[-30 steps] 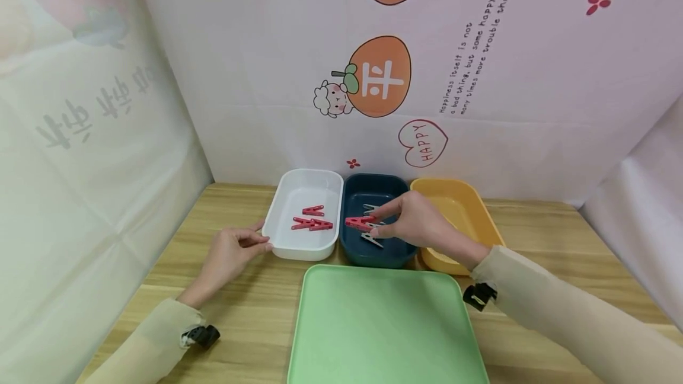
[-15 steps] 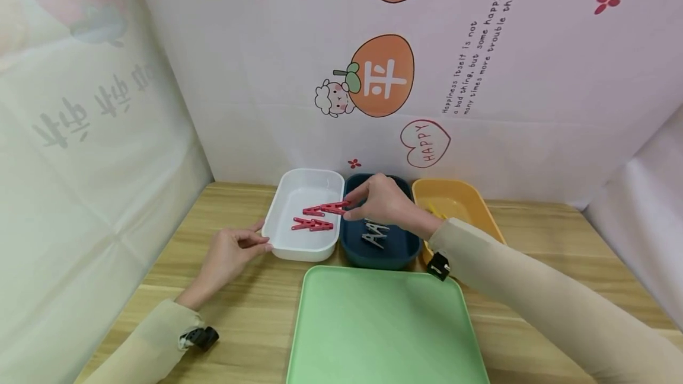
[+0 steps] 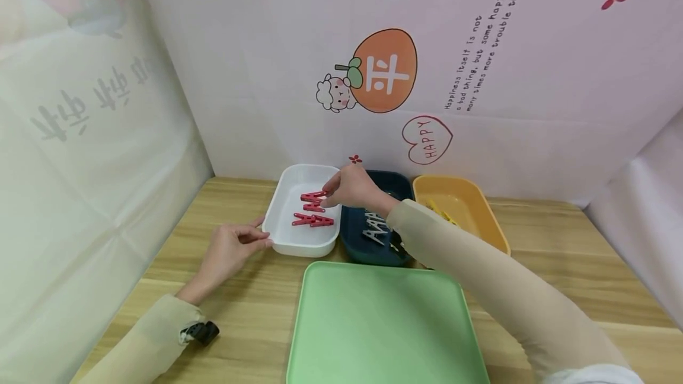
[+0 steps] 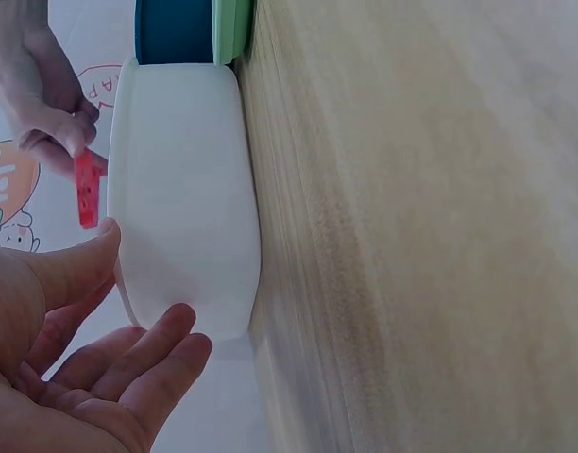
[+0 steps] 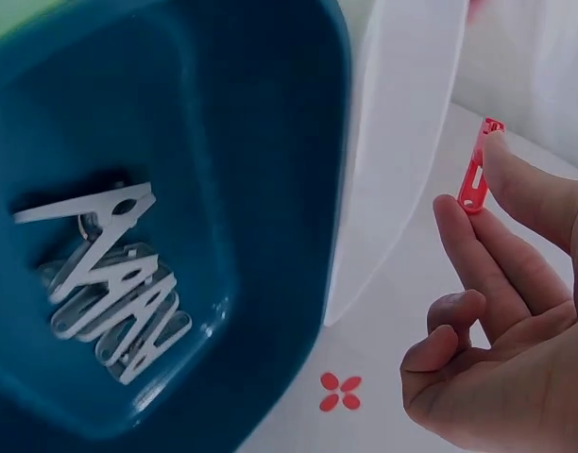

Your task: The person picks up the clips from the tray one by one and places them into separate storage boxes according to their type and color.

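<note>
My right hand [image 3: 356,188] pinches a red clothespin [image 5: 478,170] between thumb and fingertips over the white bin [image 3: 285,236]. Beneath it in that bin lie several more red clothespins [image 3: 322,221]. At the bin's near left corner, my left hand [image 3: 226,256] holds the edge. The left wrist view shows its thumb at the rim and other fingers [image 4: 166,368] by the outer wall. Several pale grey clothespins [image 5: 124,274] rest together in the dark blue bin [image 5: 270,189], partly hidden by my right arm in the head view.
Right of the blue bin stands a yellow bin [image 3: 475,212] with yellow clothespins [image 3: 440,212] partly behind my sleeve. A light green tray [image 3: 384,325] lies in front on the wooden table [image 3: 240,319]. A printed cloth wall [image 3: 256,76] rises behind the bins.
My right hand has carried the red clothespin leftward from above the blue bin to above the white bin. My left hand has stayed at the white bin's corner.
</note>
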`<state>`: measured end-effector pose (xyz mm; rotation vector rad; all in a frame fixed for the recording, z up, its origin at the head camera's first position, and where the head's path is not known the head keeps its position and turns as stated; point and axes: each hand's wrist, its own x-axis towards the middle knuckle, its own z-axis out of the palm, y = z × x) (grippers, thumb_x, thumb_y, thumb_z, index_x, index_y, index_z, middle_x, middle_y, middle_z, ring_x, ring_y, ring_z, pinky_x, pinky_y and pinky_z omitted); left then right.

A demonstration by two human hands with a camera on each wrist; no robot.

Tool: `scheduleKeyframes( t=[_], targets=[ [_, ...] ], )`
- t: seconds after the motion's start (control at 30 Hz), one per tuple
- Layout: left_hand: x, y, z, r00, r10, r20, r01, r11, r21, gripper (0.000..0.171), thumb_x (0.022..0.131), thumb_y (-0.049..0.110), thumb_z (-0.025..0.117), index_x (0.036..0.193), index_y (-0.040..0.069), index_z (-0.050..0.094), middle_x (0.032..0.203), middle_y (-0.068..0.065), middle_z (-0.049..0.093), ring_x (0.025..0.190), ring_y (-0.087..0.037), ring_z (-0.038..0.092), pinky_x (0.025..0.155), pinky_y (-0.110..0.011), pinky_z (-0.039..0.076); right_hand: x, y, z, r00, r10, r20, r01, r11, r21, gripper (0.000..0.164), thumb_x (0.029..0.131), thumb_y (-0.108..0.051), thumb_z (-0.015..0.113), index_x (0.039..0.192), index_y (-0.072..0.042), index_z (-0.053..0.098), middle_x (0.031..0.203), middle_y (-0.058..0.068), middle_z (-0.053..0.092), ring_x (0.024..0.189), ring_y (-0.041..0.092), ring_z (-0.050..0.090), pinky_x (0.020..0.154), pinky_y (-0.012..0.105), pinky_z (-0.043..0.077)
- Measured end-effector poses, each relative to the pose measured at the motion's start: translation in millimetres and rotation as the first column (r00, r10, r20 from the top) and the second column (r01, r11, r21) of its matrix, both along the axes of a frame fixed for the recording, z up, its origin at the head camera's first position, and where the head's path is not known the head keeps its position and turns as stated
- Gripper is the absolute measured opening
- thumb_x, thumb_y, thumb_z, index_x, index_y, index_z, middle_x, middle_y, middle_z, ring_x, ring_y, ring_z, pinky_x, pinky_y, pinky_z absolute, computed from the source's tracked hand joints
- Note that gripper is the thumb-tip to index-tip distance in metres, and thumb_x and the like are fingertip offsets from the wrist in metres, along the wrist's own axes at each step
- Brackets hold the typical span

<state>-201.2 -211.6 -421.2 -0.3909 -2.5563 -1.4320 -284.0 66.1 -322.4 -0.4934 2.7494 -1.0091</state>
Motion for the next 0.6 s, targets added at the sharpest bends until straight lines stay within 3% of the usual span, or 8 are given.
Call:
scheduleKeyframes(
  t=[0.3, 0.6],
  targets=[
    [1.6, -1, -2.6, 1.000, 0.008, 0.002, -0.008, 1.000, -0.019, 0.005, 0.086, 0.003, 0.088, 0.087, 0.004, 0.082, 0.130, -0.020, 0.068, 0.122, -0.037, 0.066, 0.070, -0.021, 0.060, -4.2, -20, -16.2, 0.999, -0.036, 0.002, 0.036, 0.998, 0.056, 0.027, 0.086, -0.014, 0.091, 0.110, -0.005, 0.083, 0.104, 0.008, 0.077, 0.098, 0.025, 0.062, 0.076, 0.028, 0.060],
    [-0.4, 0, -0.9, 1.000, 0.015, -0.006, -0.015, 1.000, -0.010, 0.006, 0.086, 0.003, 0.088, 0.087, 0.005, 0.083, 0.130, -0.020, 0.068, 0.120, -0.037, 0.068, 0.073, -0.020, 0.060, -11.4, -26, -16.7, 0.998, -0.051, -0.029, 0.052, 0.997, 0.061, 0.027, 0.087, -0.017, 0.090, 0.111, -0.006, 0.083, 0.106, 0.007, 0.078, 0.098, 0.024, 0.062, 0.078, 0.029, 0.060]
  ],
)
